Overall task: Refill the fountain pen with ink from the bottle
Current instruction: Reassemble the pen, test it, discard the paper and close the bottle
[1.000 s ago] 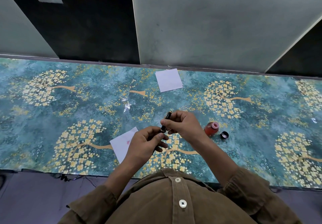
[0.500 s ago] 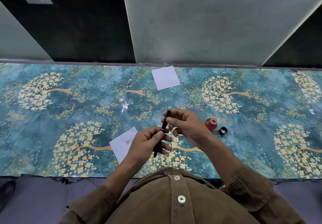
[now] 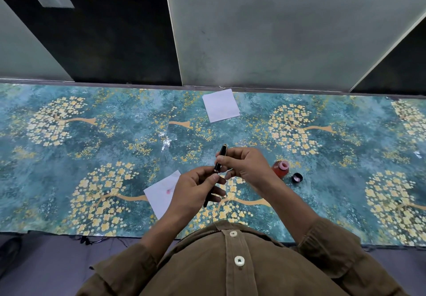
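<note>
A black fountain pen with gold trim (image 3: 220,157) is held above the table between both hands, its upper end pointing away from me. My left hand (image 3: 196,189) grips the lower part, whose dark end sticks out below the fingers. My right hand (image 3: 246,166) pinches the upper part just above the left thumb. The open ink bottle (image 3: 280,169), holding red ink, stands on the table right of my right wrist. Its black cap (image 3: 297,177) lies beside it, apart from it.
The table wears a teal cloth with yellow trees (image 3: 92,157). A white paper with a pink stain (image 3: 161,192) lies under my left hand. Another white paper (image 3: 220,108) lies near the far edge, by the grey wall panels.
The pen's lower part has come into view below my left hand and the pen now reads as one long line. Both hands stay close together over the same spot.
</note>
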A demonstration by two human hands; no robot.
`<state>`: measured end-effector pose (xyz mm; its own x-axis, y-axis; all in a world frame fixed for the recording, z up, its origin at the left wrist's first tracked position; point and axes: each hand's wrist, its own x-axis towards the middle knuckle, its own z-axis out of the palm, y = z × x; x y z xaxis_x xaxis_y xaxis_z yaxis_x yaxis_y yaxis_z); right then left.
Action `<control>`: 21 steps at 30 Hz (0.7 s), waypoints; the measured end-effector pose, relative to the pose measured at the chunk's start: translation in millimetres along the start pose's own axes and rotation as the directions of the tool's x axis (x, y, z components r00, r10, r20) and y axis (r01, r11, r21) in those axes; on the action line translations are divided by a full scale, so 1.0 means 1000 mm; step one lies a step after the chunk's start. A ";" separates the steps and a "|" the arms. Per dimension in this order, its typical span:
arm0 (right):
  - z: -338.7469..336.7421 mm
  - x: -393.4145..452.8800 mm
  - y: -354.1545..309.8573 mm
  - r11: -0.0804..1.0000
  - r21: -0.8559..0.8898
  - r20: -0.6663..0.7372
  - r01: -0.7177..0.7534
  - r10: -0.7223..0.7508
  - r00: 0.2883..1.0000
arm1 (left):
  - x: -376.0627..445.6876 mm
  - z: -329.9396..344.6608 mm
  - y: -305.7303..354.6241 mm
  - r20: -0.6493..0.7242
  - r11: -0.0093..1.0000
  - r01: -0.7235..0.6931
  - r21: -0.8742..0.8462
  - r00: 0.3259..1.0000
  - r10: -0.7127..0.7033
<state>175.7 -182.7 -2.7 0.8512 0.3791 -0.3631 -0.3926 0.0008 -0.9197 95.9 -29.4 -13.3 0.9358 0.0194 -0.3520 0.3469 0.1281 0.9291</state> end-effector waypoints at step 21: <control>-0.001 0.021 0.025 0.949 -0.302 -0.291 -0.093 0.001 0.957 | 0.028 0.023 -0.017 -0.188 0.941 0.066 0.332 0.982 -0.003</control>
<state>184.2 -176.0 -33.1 0.9154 0.0930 -0.3917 -0.3464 -0.3139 -0.8840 118.0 -53.7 -36.6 0.9061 0.2056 -0.3697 0.4095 -0.2076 0.8884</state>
